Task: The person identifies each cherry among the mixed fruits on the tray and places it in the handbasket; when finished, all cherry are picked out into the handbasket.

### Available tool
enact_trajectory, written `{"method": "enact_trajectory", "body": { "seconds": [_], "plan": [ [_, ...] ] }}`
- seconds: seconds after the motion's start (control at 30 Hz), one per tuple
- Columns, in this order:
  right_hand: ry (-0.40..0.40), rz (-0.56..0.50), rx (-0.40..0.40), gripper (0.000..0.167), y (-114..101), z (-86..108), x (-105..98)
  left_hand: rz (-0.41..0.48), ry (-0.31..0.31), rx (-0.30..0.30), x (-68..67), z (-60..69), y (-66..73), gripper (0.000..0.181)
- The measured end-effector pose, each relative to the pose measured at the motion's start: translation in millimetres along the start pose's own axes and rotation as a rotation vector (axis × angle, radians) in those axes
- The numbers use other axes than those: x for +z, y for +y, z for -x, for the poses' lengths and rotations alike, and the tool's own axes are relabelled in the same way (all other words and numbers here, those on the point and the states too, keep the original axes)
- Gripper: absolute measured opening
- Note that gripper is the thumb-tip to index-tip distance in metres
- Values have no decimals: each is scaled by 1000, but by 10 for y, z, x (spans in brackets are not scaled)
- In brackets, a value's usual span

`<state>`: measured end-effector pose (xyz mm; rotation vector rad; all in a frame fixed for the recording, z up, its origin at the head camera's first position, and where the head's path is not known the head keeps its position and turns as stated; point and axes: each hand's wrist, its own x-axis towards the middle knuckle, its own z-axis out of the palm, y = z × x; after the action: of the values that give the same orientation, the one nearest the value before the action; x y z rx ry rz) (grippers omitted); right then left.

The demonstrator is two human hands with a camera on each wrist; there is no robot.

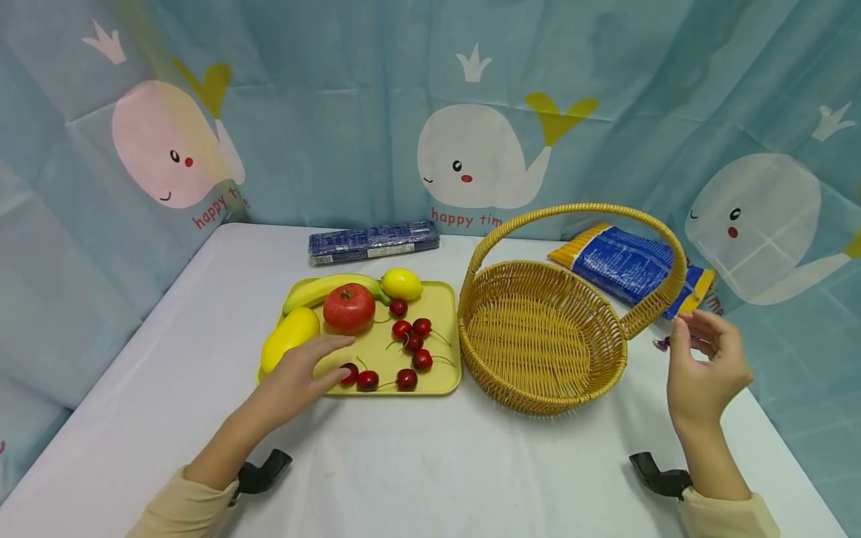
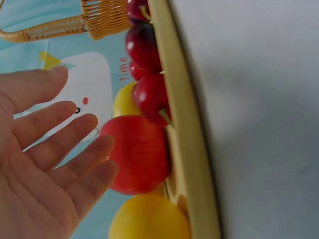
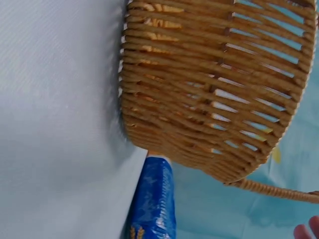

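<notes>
the left arm reaches in from the lower left, its hand slanting over the near left corner of the yellow tray, fingers spread a little apart and gently bent, the palm bare in the left wrist view. the thumb tip points at a cherry in the near row; whether it touches the cherry just beside it cannot be told. the tray also bears a red round fruit, a banana, a lemon and a yellow mango-like fruit. the right forearm rises almost upright, wrist up, the right hand raised to the right of the wicker basket, fingers loosely curled towards the thumb, tips near the right foot of the basket's handle. the basket stands upright just right of the tray, a blue-and-yellow bag behind it.
</notes>
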<state>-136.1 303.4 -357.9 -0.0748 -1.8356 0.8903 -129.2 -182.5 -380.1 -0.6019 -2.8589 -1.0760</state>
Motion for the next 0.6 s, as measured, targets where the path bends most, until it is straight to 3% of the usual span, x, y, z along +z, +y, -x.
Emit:
{"method": "enact_trajectory", "body": {
  "seconds": [0.2, 0.4, 0.6],
  "plan": [
    [-173, 59, 187, 41, 100, 28, 22, -76, 10, -40, 104, -16, -37, 39],
    [-357, 121, 368, 49, 163, 35, 83, -149, -30, -98, 162, -59, -41, 35],
    [-500, 162, 485, 53, 155, 4, 133, -185, -29, -112, 193, -75, -46, 29]
  ]
}}
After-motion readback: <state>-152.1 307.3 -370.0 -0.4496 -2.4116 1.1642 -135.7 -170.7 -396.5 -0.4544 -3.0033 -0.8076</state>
